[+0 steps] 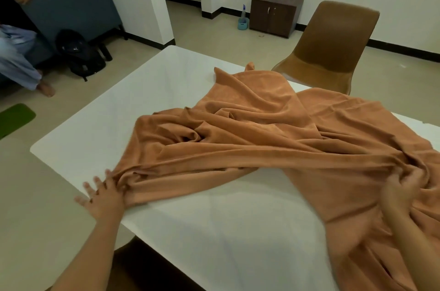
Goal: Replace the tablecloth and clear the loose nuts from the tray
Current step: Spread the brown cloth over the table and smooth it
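Observation:
An orange-brown tablecloth (273, 138) lies crumpled across the white table (123, 110), bunched into long folds and hanging off the right side. My left hand (102, 198) is at the table's left edge with fingers spread, its thumb side pressed against a gathered corner of the cloth. My right hand (402, 188) grips a bunched fold of the cloth at the right. No tray and no nuts are in view.
A brown chair (328, 48) stands at the table's far side. Behind it are a dark small cabinet (273, 13) and a spray bottle (243, 19). At the left are a black backpack (78, 52), a blue sofa (71, 10) and a seated person (16, 52).

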